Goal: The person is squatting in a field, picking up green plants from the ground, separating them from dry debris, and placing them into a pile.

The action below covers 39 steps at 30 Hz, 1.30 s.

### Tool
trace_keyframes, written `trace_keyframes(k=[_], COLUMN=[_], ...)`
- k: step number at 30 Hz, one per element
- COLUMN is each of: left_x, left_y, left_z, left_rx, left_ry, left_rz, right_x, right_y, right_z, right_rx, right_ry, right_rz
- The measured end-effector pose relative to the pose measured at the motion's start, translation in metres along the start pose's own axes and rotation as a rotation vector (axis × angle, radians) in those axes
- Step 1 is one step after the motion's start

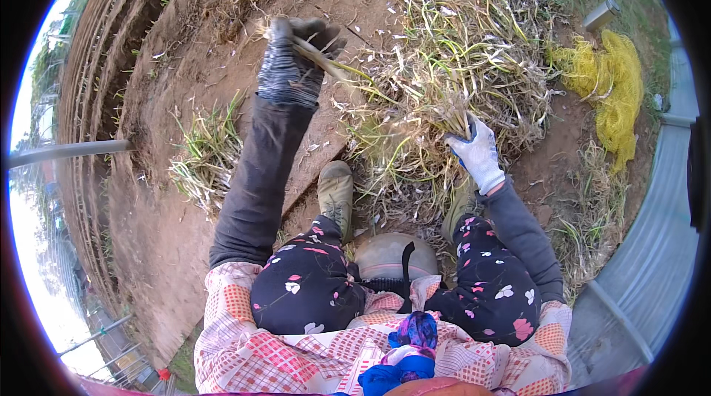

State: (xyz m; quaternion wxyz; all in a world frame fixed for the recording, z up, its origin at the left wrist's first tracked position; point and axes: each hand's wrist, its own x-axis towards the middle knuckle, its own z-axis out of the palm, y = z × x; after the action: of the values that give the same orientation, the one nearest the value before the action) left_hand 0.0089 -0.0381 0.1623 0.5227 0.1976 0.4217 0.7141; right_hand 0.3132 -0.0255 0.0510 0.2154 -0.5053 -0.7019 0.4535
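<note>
My left hand (297, 57), in a dark striped knit glove, is raised over bare soil. It holds a thin plant with pale roots at one end, probably an allium; its stalk (325, 63) slants down to the right and blurs toward the tip. My right hand (479, 152), in a white glove with blue on it, grips a small bunch of dry stalks (452, 118) at the near edge of a large heap (472, 57). Yellow-green leaves and pale stems tangle together in that heap. To the left of my boots lies a smaller bundle of similar plants (208, 152).
A yellow mesh net (616, 90) lies at the right, below a short metal post (601, 14). Plastic sheeting (650, 240) runs along the right edge. Furrowed soil (105, 63) and a grey pipe (72, 153) are at the left. A rounded grey object (395, 257) sits between my legs.
</note>
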Motion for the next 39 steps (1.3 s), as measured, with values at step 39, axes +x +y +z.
trace_keyframes(k=[39], left_x=[-0.046], left_y=[-0.048], left_z=[0.013], left_rx=[0.444], left_ry=[-0.354], left_rz=[-0.369], right_x=[-0.003], right_y=[0.035], right_z=[-0.005], right_rx=[1.201], right_ry=[-0.202], right_rz=[0.433])
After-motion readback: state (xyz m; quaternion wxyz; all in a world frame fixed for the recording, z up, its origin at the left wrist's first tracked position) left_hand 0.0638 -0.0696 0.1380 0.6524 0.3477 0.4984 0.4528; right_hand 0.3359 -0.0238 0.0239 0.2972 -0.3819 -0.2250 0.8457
